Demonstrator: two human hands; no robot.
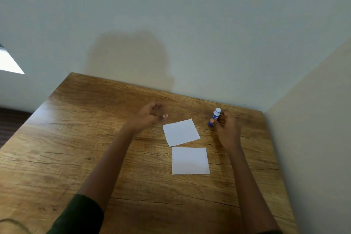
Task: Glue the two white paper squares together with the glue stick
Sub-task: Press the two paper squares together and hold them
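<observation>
— What is the right hand [227, 129] doing at the far side of the wooden table [79, 138]?

— It is closing its fingers [218, 122] around the glue stick [214, 118], a blue tube with a white cap that is standing nearly upright, tilting slightly. The thumb and fingertips are curling around the lower body of the tube, while the cap is showing above them. Whether the base is still resting on the table, I cannot tell.

— And the left hand [151, 115]?

— It is hovering above the tabletop, holding nothing, with its fingers loosely curled and partly spread. It is blurred, so finer detail is lost.

— Where are the paper squares lying?

— The far paper square [181, 132] is lying flat and slightly rotated, between the two hands, just beside the left fingertips and a little nearer the person than the right fingers. The near paper square [190, 160] is lying flat just behind it, toward the person, between the forearms. The two sheets are sitting close together, apart from each other.

— Anything else?

— A dark green sleeve [79, 214] is covering the left upper forearm.
</observation>
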